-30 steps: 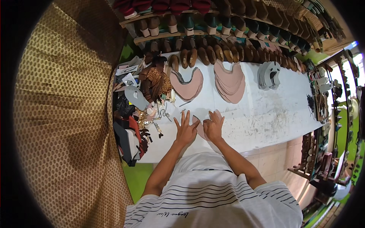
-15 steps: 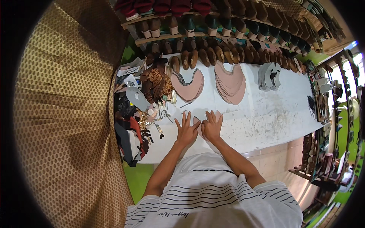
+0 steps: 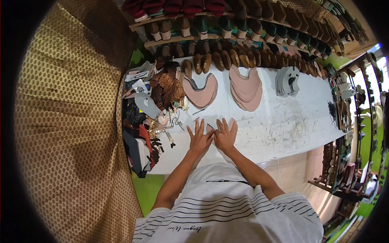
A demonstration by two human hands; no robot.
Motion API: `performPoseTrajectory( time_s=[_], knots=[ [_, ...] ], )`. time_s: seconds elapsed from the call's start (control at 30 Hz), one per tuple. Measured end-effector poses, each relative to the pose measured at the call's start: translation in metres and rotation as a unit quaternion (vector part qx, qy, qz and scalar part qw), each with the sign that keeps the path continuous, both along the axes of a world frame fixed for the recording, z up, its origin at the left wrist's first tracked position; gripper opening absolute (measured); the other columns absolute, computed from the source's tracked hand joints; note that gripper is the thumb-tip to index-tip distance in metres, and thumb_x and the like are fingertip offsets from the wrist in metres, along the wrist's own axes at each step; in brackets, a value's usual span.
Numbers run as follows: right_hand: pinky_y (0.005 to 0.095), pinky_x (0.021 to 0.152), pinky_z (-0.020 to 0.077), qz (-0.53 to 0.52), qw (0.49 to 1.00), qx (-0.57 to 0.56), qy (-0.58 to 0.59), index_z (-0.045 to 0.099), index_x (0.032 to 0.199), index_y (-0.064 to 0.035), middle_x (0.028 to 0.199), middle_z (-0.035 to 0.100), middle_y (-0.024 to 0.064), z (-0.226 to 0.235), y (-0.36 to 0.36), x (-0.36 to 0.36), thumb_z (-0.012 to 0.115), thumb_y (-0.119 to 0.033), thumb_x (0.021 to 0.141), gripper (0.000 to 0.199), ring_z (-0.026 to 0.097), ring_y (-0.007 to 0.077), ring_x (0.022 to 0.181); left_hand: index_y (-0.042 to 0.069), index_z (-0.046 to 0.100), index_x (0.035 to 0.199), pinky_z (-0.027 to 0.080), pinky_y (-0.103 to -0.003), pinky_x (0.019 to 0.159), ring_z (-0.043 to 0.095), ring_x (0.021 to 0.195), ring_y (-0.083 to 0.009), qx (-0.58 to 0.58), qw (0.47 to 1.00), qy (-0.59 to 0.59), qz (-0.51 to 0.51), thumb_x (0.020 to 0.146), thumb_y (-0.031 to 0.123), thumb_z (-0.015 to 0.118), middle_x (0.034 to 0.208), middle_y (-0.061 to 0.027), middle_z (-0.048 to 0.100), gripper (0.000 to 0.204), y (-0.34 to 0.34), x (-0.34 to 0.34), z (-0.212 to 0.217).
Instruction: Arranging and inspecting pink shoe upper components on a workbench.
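Side by side on the white-covered table [image 3: 279, 125], my left hand [image 3: 199, 138] and my right hand [image 3: 225, 137] lie palm down. Both have fingers spread, and the thumbs nearly meet. Under them is a pink, thin shoe-upper-like piece [image 3: 209, 127], mostly hidden; a dark edge shows between the thumbs. Beyond my hands rests a curved pink stack with a dark inner edge [image 3: 201, 98]. To its right sits a larger pile of pink U-shaped pieces [image 3: 245, 94]. Farther right are stacked grey cut pieces [image 3: 287, 83].
Leather scraps [image 3: 166, 87], trimmings and a grey disc-like piece [image 3: 146, 105] crowd the table's left end. Along the back, brown shoe lasts [image 3: 221, 60] stand in a row below shelves of heeled shoes [image 3: 202, 30]. A patterned curtain [image 3: 77, 133] hangs at left; a shoe rack [image 3: 332, 166] stands right.
My right hand has shifted very slightly left, and its fingers have straightened a little. More of the pink piece is covered between the hands; my left hand stays nearly in place.
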State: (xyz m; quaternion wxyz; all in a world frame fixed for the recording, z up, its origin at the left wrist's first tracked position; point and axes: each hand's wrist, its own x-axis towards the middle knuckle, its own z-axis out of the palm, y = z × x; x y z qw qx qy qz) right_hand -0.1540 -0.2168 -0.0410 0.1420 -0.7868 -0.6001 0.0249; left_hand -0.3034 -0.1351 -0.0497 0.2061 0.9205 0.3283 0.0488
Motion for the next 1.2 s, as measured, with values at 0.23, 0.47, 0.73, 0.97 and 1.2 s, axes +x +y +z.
performPoseTrajectory(
  time_s=[0.23, 0.47, 0.73, 0.97, 1.2],
  knots=[
    [0.0804, 0.115, 0.0105, -0.019, 0.998, 0.05, 0.02, 0.08, 0.098, -0.0104, 0.153, 0.051, 0.0139, -0.01, -0.012, 0.003, 0.068, -0.021, 0.087, 0.02, 0.039, 0.0383, 0.148, 0.033, 0.066, 0.141, -0.001, -0.082, 0.112, 0.006, 0.158, -0.0486, -0.006, 1.0, 0.007, -0.001, 0.094, 0.039, 0.068, 0.17, -0.0253, 0.017, 0.047, -0.001, 0.003, 0.0],
    [0.0815, 0.113, 0.0106, 0.027, 0.996, 0.079, 0.038, 0.078, 0.116, -0.0132, 0.155, 0.048, 0.0163, -0.015, -0.027, 0.004, 0.069, -0.019, 0.088, 0.03, 0.037, 0.0394, 0.149, 0.034, 0.067, 0.14, 0.0, -0.082, 0.112, 0.005, 0.158, -0.0484, -0.023, 1.0, -0.013, 0.015, 0.093, 0.038, 0.07, 0.17, -0.0258, 0.017, 0.047, -0.001, 0.004, 0.0],
    [0.0746, 0.116, 0.0172, -0.013, 0.986, 0.1, 0.134, 0.077, 0.113, -0.0097, 0.151, 0.051, 0.0198, -0.007, -0.038, 0.003, 0.07, -0.014, 0.087, 0.028, 0.045, 0.0413, 0.142, 0.021, 0.071, 0.131, 0.001, -0.08, 0.114, 0.008, 0.158, -0.0477, -0.026, 0.998, -0.047, 0.016, 0.088, 0.034, 0.076, 0.169, -0.0249, 0.021, 0.045, 0.001, 0.001, 0.003],
    [0.075, 0.116, 0.0173, -0.051, 0.979, 0.107, 0.164, 0.077, 0.109, -0.0097, 0.15, 0.051, 0.0177, 0.01, -0.076, 0.008, 0.069, -0.008, 0.087, 0.023, 0.046, 0.0402, 0.142, 0.017, 0.074, 0.118, 0.001, -0.08, 0.116, 0.01, 0.158, -0.0461, -0.004, 0.997, -0.051, 0.064, 0.084, 0.03, 0.08, 0.168, -0.0219, 0.025, 0.037, 0.013, 0.004, 0.02],
    [0.0735, 0.118, 0.0136, -0.106, 0.977, 0.103, 0.155, 0.076, 0.108, -0.0101, 0.151, 0.051, 0.0158, 0.013, -0.097, 0.018, 0.069, -0.008, 0.088, 0.021, 0.041, 0.0367, 0.148, 0.015, 0.077, 0.114, 0.0, -0.079, 0.117, 0.008, 0.159, -0.0414, 0.097, 0.946, -0.022, 0.309, 0.088, 0.025, 0.077, 0.168, -0.0162, 0.024, 0.027, 0.074, -0.049, 0.024]
  ],
)
